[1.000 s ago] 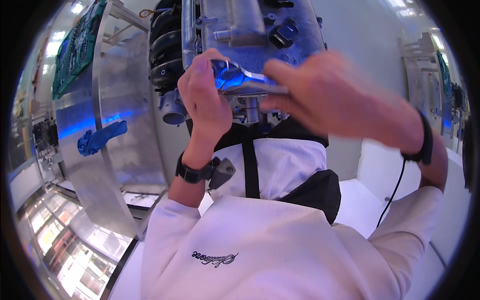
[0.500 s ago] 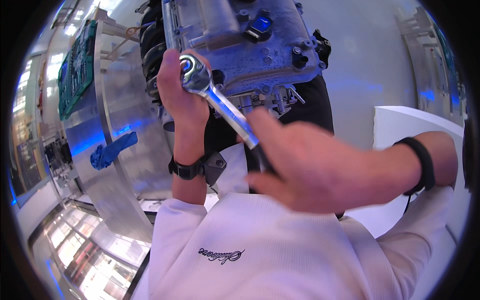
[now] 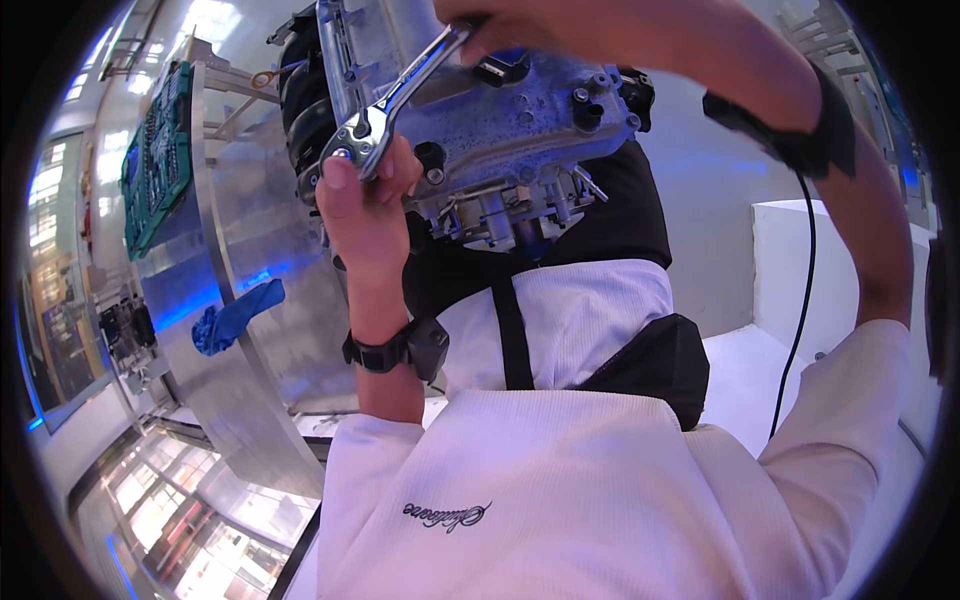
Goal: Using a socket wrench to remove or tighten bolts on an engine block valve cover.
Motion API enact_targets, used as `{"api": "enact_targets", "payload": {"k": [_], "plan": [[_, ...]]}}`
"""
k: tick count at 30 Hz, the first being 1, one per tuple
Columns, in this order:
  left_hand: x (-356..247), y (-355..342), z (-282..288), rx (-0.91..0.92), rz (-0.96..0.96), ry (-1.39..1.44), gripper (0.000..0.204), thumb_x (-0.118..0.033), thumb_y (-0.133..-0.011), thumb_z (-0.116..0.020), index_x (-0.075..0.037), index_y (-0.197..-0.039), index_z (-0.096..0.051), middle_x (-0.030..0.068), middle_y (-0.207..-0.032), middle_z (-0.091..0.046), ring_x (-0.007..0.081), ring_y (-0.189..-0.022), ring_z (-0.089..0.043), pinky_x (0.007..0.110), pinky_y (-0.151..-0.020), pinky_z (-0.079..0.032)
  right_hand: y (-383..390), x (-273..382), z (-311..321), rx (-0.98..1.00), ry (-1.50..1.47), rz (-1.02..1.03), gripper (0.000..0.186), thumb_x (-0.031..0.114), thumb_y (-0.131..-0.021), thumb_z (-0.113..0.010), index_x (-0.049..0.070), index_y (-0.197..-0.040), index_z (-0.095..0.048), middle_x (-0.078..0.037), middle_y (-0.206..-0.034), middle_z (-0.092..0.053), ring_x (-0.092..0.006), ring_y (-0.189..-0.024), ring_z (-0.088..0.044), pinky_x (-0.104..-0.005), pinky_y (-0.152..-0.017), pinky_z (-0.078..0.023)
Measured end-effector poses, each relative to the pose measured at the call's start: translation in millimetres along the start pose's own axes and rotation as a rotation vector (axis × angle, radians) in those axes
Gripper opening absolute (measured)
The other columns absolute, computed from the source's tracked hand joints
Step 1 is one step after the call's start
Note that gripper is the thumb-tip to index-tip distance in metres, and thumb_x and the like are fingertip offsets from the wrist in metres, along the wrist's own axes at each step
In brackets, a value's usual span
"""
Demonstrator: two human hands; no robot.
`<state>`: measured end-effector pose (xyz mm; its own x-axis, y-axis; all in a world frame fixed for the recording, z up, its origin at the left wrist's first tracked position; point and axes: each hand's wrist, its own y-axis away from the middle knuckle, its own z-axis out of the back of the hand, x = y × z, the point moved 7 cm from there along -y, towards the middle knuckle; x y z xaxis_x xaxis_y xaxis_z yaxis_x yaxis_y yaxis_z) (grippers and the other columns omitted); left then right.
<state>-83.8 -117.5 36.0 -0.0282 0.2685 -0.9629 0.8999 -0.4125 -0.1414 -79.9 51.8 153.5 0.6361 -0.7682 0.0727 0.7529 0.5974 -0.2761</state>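
My left hand [image 3: 365,205] is closed around the head of a chrome ratchet wrench [image 3: 390,105] at the left front of a metal engine's valve cover [image 3: 510,130]. My right hand [image 3: 480,30], partly cut off by the top edge, grips the far end of the handle, which points up and to the right across the cover. Black curved intake pipes [image 3: 300,115] run along the engine's left side, and metal fittings and posts [image 3: 495,215] protrude from its front, just beyond my body.
A green socket set case [image 3: 155,160] hangs on a steel stand [image 3: 230,380] at the left, with a blue glove [image 3: 240,315] lower down. A white ledge [image 3: 775,270] stands at the right, with a black cable [image 3: 805,300] hanging beside my right arm.
My right hand has swung the ratchet handle from the lower right up to the top. My left hand has shifted slightly downward since half a second ago, staying on the ratchet head.
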Motion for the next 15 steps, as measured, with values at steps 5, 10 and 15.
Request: {"api": "enact_targets", "payload": {"k": [5,10,15], "plan": [[-11,10,17,-0.178,0.022,0.129,0.055,-0.053,-0.096,-0.038,-0.001,-0.087,-0.054,0.006,-0.069,-0.05,0.0159,-0.06,-0.046,0.03,-0.06,-0.038,35,66,-44,0.552,-0.599,-0.391,0.02,0.018,-0.087,-0.062,0.003,-0.095,-0.053,-0.018,-0.07,-0.06,-0.0378,-0.071,-0.062,-0.0452,-0.062,-0.047],[-13,12,16,-0.115,-0.079,0.056,0.055,-0.046,-0.1,-0.032,0.002,-0.088,-0.056,0.0107,-0.074,-0.058,0.0163,-0.063,-0.053,0.027,-0.059,-0.042,42,166,-71,0.729,-1.455,-0.603,0.039,0.024,-0.094,-0.056,-0.005,-0.11,-0.035,-0.02,-0.075,-0.057,-0.03,-0.067,-0.061,-0.0387,-0.057,-0.045],[-7,4,14,-0.047,-0.018,0.288,0.056,-0.047,-0.099,-0.029,-0.001,-0.076,-0.052,0.0087,-0.064,-0.049,0.0147,-0.053,-0.042,0.027,-0.052,-0.033,-12,222,-58,0.082,-0.321,0.27,0.037,0.025,-0.092,-0.055,-0.009,-0.1,-0.042,-0.022,-0.076,-0.057,-0.0357,-0.066,-0.06,-0.0445,-0.058,-0.043]]}}
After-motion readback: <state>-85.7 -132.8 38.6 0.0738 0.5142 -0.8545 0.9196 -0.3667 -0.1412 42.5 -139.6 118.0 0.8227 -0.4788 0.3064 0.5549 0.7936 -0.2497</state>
